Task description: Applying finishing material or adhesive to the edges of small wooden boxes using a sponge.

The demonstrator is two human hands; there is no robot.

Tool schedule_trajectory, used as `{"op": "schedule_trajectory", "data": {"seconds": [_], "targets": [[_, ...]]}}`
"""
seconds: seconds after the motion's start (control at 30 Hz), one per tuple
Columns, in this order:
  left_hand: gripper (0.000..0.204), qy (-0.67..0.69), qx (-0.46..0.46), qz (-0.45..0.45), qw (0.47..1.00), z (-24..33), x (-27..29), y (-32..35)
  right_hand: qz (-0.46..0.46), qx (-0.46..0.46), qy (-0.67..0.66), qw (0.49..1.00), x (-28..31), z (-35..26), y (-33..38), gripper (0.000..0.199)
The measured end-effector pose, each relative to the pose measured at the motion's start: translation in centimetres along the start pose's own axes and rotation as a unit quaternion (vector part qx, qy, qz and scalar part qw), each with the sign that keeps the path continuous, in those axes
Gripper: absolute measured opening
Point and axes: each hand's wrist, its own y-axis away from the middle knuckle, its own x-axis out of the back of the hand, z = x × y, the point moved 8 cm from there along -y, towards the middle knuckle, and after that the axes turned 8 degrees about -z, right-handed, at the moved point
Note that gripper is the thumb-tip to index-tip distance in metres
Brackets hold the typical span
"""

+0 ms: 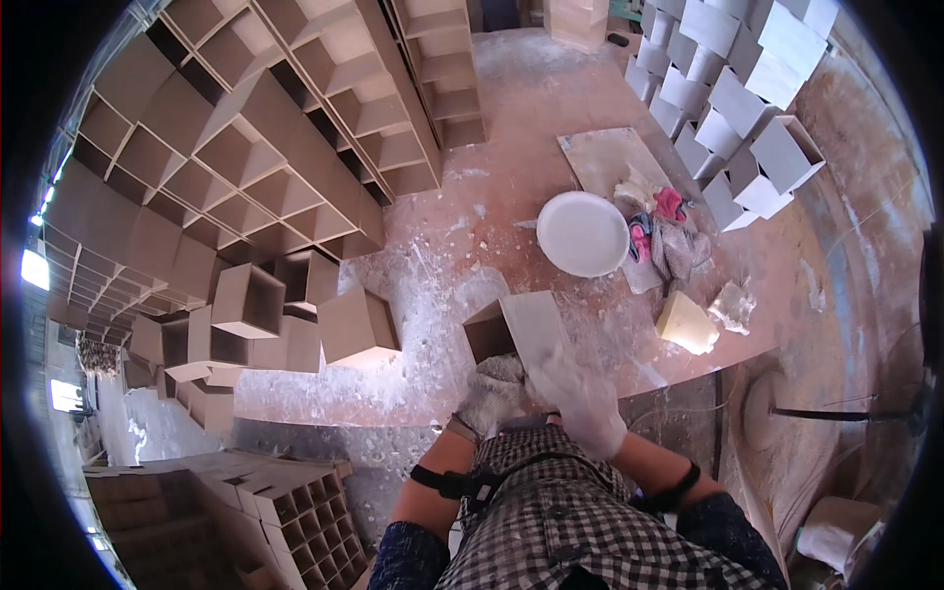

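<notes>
A brown box sits near the table's front edge, close to the person's waist, probably so that both arms can reach it without stretching. The gloved left hand is closed on its near end, apparently to steady it. The right hand lies over its whitish side; the fingers blur into the pale surface, so I cannot tell whether they grip anything.

A white bowl, some rags and a yellowish foam block lie beyond the right hand — likely placed there for easy reach. Brown boxes are stacked to the left and white boxes to the right, seemingly sorted by colour.

The reddish table is smeared with white — mostly around the box. Daylight enters through openings at far left.
</notes>
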Motion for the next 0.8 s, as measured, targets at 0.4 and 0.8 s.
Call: {"op": "schedule_trajectory", "data": {"seconds": [0.4,0.8], "targets": [[0.038,-0.015,0.078,-0.041,0.996,-0.5,-1.0,-2.1,0.091,-0.044,-0.238,0.966,-1.5,10.7,-7.6,0.044],[0.026,-0.065,0.099,-0.043,0.992,0.4,0.2,-1.6,0.036,-0.072,-0.144,0.986,-0.7,6.1,4.5,0.059]]}}
